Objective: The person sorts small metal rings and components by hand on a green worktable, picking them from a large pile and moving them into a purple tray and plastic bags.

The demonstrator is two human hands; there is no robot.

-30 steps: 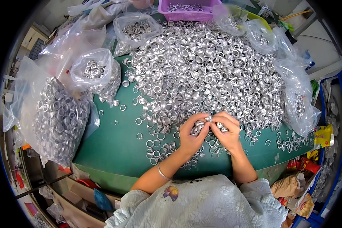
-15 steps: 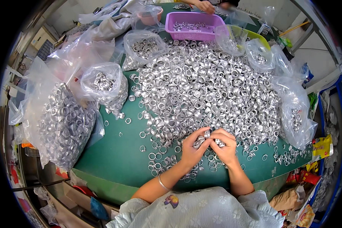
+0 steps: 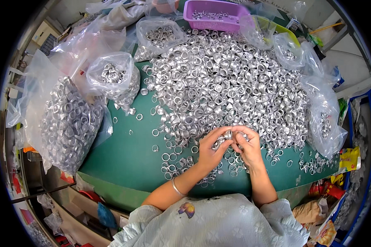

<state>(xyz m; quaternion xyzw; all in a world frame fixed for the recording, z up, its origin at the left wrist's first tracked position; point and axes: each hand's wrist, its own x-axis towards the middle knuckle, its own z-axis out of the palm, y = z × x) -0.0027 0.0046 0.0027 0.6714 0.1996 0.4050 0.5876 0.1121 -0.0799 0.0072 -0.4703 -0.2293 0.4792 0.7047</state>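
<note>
Both hands meet over the near edge of a big heap of silver metal rings (image 3: 218, 82). My left hand (image 3: 210, 150) is closed, pinching a silver ring (image 3: 228, 135) between thumb and fingers, with more metal showing in its palm. Right beside it, my right hand (image 3: 250, 149) has its fingers curled round several silver rings, its fingertips close to the ring in the left. Exactly how many rings each hand holds is hidden by the fingers. Loose rings (image 3: 173, 156) lie scattered on the green table (image 3: 123, 156) just below and around my wrists.
Clear bags of rings stand at the left, a large one (image 3: 70, 127) and a smaller open one (image 3: 113, 76). Another open bag (image 3: 160, 35) sits behind. At the back is a purple basket (image 3: 214, 25) with rings; along the right lie clear bags (image 3: 323, 119).
The view has shifted, so the table appears higher and another person's hands at the back are out of sight. My right thumb and fingers have shifted against the rings; both hands stay together.
</note>
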